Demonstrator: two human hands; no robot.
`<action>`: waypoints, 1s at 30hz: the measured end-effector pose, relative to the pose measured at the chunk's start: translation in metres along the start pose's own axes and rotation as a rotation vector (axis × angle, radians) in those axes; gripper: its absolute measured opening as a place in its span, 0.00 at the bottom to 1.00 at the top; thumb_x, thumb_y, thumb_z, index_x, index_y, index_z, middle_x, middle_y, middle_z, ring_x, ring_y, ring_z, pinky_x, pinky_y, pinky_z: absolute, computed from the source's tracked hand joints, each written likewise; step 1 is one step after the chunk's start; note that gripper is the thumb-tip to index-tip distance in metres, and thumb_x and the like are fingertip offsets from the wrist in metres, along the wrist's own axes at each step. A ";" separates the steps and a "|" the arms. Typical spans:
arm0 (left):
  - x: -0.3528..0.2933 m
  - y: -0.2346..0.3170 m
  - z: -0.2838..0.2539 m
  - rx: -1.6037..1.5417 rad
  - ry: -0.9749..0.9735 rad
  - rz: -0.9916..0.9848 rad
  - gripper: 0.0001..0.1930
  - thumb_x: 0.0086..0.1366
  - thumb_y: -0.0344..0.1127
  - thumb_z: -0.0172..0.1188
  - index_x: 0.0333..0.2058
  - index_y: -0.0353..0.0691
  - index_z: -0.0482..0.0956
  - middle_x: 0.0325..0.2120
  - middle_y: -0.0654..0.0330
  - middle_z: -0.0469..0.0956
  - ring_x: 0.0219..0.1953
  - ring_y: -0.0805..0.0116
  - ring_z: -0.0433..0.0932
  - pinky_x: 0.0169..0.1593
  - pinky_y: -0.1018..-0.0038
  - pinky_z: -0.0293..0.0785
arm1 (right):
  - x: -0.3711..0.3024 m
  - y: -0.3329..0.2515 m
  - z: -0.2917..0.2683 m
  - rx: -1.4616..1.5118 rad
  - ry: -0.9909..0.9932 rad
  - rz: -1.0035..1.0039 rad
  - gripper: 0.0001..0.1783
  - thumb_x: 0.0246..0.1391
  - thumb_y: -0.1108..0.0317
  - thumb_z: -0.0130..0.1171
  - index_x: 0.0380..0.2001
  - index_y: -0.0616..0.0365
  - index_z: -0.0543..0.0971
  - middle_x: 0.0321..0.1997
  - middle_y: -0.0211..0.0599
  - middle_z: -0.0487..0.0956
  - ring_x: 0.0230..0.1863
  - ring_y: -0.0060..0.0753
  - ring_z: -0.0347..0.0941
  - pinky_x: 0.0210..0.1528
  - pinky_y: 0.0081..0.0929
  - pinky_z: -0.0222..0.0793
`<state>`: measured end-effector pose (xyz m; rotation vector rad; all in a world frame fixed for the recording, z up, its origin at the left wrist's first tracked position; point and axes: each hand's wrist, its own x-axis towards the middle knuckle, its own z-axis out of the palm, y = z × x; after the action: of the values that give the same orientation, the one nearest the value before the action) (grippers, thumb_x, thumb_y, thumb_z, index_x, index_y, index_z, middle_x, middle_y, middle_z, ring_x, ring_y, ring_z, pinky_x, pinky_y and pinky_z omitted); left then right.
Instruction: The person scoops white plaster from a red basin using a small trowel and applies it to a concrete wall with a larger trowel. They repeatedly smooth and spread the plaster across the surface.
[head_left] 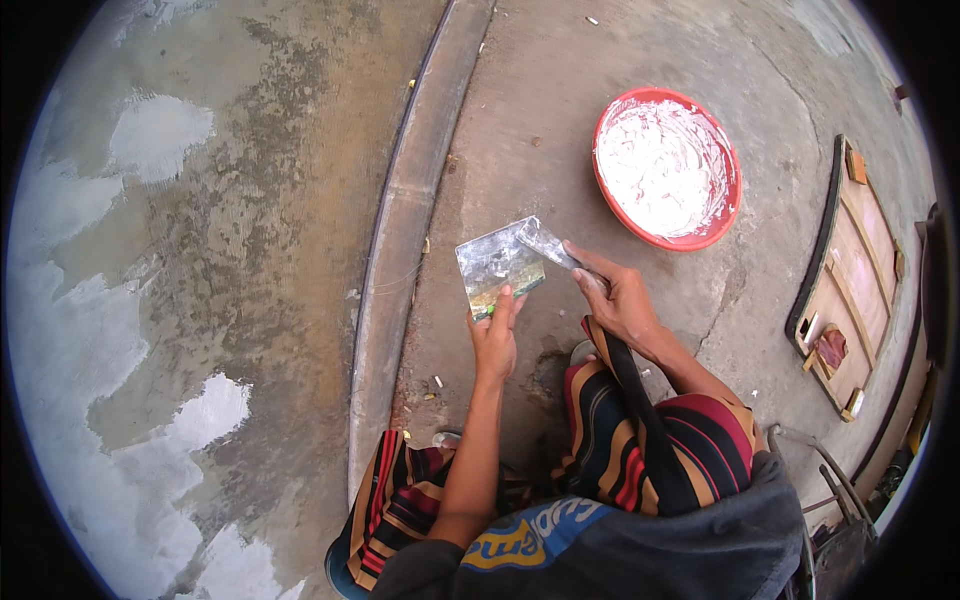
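Flat metal plate [499, 265], smeared with pale paste, held near the centre of the frame, above the floor and in front of the person's knees; its face is tilted up toward the viewer, apparently so that the paste stays on it and can be reached from the right. Left hand [493, 338]: the grip is pressed together on the lower edge of the plate, thumb on the near face and fingers behind, which leaves the upper face free. Right hand [618, 297]: the grip is wrapped round the handle of a narrow putty knife [545, 243]; the blade lies across the upper right corner of the plate, touching it, at a shallow angle suited to scraping or spreading paste on the face. Red basin [667, 167], upper right of the frame, stands on the concrete floor [540, 110] well within the right arm's reach; its inside is coated with white paste. Raised concrete strip [400, 230] runs from top centre down to the lower middle, just left of the plate. Wall surface [150, 280], left half of the frame, mottled brown-grey with white patches of filler, lies beyond the strip. Wooden frame [850, 280], right edge, lies flat on the floor, well apart from the hands. Striped cloth [620, 430] covers the bent knees at lower centre.
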<state>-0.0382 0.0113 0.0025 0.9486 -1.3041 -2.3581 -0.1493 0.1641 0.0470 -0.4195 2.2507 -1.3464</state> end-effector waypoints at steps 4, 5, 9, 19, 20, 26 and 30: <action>0.006 0.003 -0.005 -0.020 -0.003 0.026 0.20 0.70 0.33 0.52 0.57 0.30 0.65 0.53 0.54 0.72 0.54 0.62 0.74 0.61 0.56 0.69 | -0.004 0.000 -0.008 -0.026 0.105 -0.052 0.21 0.60 0.68 0.54 0.57 0.56 0.74 0.23 0.47 0.73 0.23 0.27 0.68 0.30 0.30 0.67; 0.007 0.002 -0.007 -0.031 -0.009 0.034 0.20 0.70 0.33 0.52 0.57 0.31 0.65 0.53 0.54 0.72 0.53 0.62 0.74 0.61 0.56 0.70 | 0.000 -0.004 -0.012 -0.037 0.154 -0.067 0.21 0.60 0.68 0.54 0.57 0.57 0.73 0.26 0.49 0.75 0.25 0.28 0.70 0.31 0.30 0.68; 0.010 0.009 -0.024 0.107 0.115 0.077 0.19 0.70 0.35 0.53 0.56 0.32 0.67 0.50 0.55 0.74 0.51 0.66 0.75 0.54 0.62 0.74 | 0.010 -0.039 -0.050 -0.040 0.314 -0.311 0.23 0.60 0.73 0.54 0.59 0.62 0.69 0.35 0.46 0.78 0.32 0.30 0.75 0.37 0.30 0.70; 0.007 0.041 -0.020 0.571 0.127 0.174 0.17 0.71 0.40 0.55 0.45 0.29 0.76 0.41 0.56 0.78 0.42 0.75 0.73 0.43 0.76 0.72 | 0.058 0.021 0.001 -0.321 0.161 -0.313 0.20 0.53 0.76 0.55 0.51 0.59 0.78 0.22 0.46 0.73 0.22 0.44 0.71 0.27 0.35 0.67; 0.012 0.052 -0.011 0.726 0.108 -0.001 0.19 0.71 0.40 0.54 0.48 0.26 0.75 0.39 0.53 0.79 0.41 0.72 0.75 0.43 0.75 0.73 | 0.064 0.007 -0.008 -0.260 0.123 -0.276 0.21 0.56 0.74 0.55 0.54 0.55 0.77 0.26 0.46 0.73 0.23 0.37 0.70 0.28 0.33 0.65; 0.007 0.027 0.001 0.693 -0.036 0.195 0.21 0.71 0.38 0.52 0.56 0.27 0.71 0.49 0.45 0.77 0.48 0.62 0.77 0.48 0.70 0.73 | 0.051 0.006 -0.007 0.027 -0.084 -0.226 0.21 0.59 0.70 0.53 0.56 0.50 0.76 0.28 0.46 0.73 0.27 0.41 0.68 0.35 0.38 0.65; 0.010 0.021 -0.002 0.660 0.029 0.230 0.21 0.71 0.37 0.52 0.55 0.26 0.71 0.47 0.44 0.78 0.46 0.63 0.77 0.48 0.71 0.73 | 0.031 -0.011 -0.005 -0.083 -0.125 -0.200 0.20 0.59 0.70 0.53 0.55 0.46 0.78 0.27 0.43 0.72 0.24 0.39 0.66 0.31 0.36 0.64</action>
<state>-0.0461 -0.0068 0.0154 0.9187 -2.1081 -1.7501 -0.1776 0.1478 0.0516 -0.7545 2.2127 -1.2860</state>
